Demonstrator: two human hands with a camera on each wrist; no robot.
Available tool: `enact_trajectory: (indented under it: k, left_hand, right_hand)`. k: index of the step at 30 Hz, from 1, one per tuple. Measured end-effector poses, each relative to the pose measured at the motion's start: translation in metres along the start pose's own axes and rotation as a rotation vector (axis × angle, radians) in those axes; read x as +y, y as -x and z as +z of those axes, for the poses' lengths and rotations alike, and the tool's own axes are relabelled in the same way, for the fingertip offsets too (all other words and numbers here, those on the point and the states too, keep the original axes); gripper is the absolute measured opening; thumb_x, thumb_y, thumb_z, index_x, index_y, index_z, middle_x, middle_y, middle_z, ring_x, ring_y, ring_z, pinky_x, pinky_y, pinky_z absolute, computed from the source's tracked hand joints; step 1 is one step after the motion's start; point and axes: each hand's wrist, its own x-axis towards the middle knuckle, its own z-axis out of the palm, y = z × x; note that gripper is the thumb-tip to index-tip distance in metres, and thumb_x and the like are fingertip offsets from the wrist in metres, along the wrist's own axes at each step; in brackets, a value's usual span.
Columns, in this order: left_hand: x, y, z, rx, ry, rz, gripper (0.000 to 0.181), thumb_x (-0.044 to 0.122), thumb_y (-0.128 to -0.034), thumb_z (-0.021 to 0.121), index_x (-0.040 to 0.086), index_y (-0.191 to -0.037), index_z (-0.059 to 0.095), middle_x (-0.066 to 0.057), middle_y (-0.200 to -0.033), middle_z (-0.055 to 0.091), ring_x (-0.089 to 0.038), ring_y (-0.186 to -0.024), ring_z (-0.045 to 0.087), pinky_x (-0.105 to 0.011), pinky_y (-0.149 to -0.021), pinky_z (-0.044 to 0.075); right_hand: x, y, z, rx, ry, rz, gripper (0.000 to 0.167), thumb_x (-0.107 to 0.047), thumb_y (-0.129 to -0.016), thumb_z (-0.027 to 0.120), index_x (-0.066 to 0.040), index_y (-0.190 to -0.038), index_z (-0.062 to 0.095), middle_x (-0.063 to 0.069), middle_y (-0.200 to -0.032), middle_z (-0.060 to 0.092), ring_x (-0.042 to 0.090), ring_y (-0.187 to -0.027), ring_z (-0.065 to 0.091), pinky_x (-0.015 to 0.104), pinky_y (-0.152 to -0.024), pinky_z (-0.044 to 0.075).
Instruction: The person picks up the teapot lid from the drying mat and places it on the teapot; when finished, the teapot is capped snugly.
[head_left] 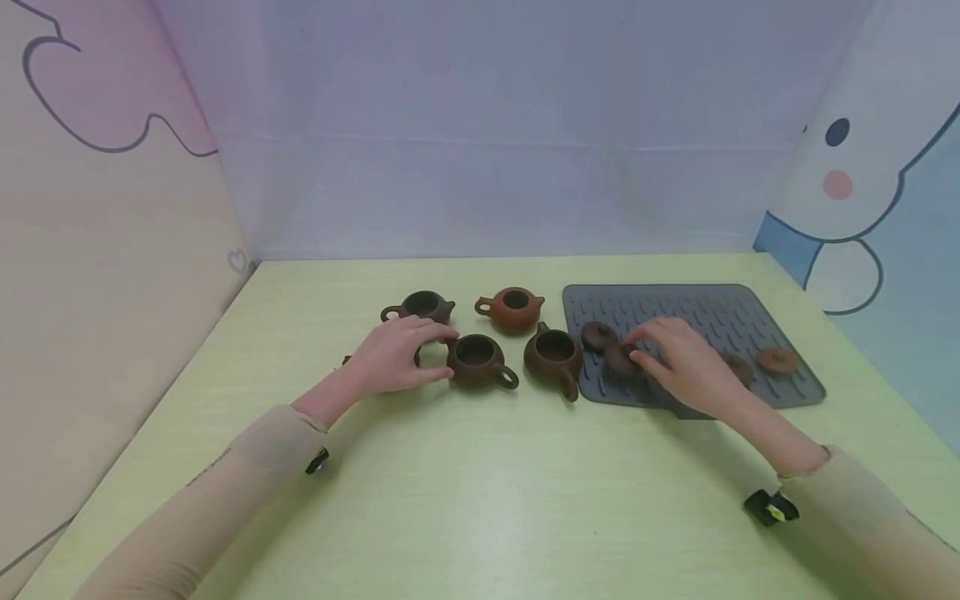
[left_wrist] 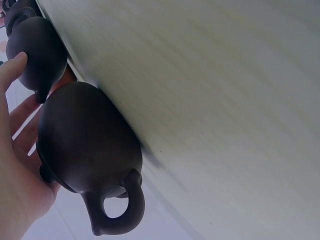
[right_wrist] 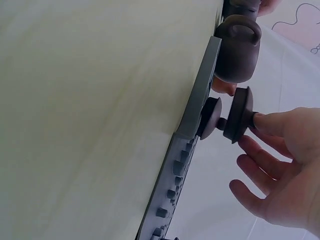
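Observation:
My left hand (head_left: 393,354) holds a dark brown lidless teapot (head_left: 486,377) from its left side, thumb in front and fingers behind. A lidded teapot (left_wrist: 90,140) stands closer under that hand, mostly hidden from the head view. My right hand (head_left: 686,367) pinches a dark teapot lid (head_left: 621,365) by its knob, tilted above the grey ridged mat (head_left: 697,304). Just beyond it, another dark lid (head_left: 598,336) lies on the mat. Beside the held teapot is one more brown lidless teapot (head_left: 553,357), its handle toward me.
Behind stand a dark lidless teapot (head_left: 423,308) and a reddish-brown one (head_left: 513,312). On the mat's right lie a reddish lid (head_left: 777,360) and a dark lid (head_left: 738,368), partly hidden by my right hand. Fabric walls enclose the pale table (head_left: 480,500) at back and sides.

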Motion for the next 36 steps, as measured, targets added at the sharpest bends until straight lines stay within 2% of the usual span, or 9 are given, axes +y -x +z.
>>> enact_trajectory:
  k: [11, 18, 31, 36]
  left_hand:
    - [0.0, 0.0, 0.0, -0.01, 0.007, 0.003, 0.052, 0.048, -0.0845, 0.074, 0.02, -0.127, 0.066, 0.002, -0.124, 0.07, -0.021, -0.114, 0.065, -0.044, -0.094, 0.053]
    - [0.0, -0.001, -0.001, -0.013, 0.012, -0.001, 0.051, 0.049, -0.0845, 0.073, 0.021, -0.127, 0.066, 0.003, -0.123, 0.07, -0.021, -0.114, 0.065, -0.043, -0.094, 0.053]
    - [0.0, -0.001, -0.002, -0.012, 0.007, 0.006, 0.052, 0.05, -0.0845, 0.073, 0.021, -0.127, 0.066, 0.003, -0.125, 0.07, -0.021, -0.115, 0.064, -0.042, -0.095, 0.052]
    - [-0.001, -0.002, -0.001, -0.01, 0.006, 0.009, 0.052, 0.05, -0.0844, 0.073, 0.022, -0.127, 0.067, 0.003, -0.123, 0.07, -0.02, -0.112, 0.065, -0.04, -0.094, 0.053]
  right_hand:
    - [-0.006, -0.007, 0.007, 0.224, -0.044, -0.074, 0.018, -0.007, -0.093, 0.067, -0.004, -0.11, 0.064, 0.014, -0.108, 0.067, 0.034, -0.106, 0.057, 0.052, -0.091, 0.045]
    - [-0.016, -0.015, 0.011, 0.304, -0.118, -0.118, 0.02, -0.004, -0.092, 0.067, -0.003, -0.111, 0.065, 0.015, -0.108, 0.067, 0.034, -0.106, 0.057, 0.053, -0.092, 0.043]
    - [-0.043, -0.036, 0.024, 0.304, -0.19, -0.214, 0.02, -0.006, -0.091, 0.069, -0.005, -0.11, 0.065, 0.011, -0.11, 0.067, 0.028, -0.103, 0.056, 0.042, -0.084, 0.044]
    - [-0.054, -0.044, 0.029, 0.284, -0.201, -0.245, 0.02, -0.008, -0.09, 0.07, -0.005, -0.11, 0.065, 0.011, -0.109, 0.067, 0.028, -0.103, 0.056, 0.044, -0.087, 0.045]
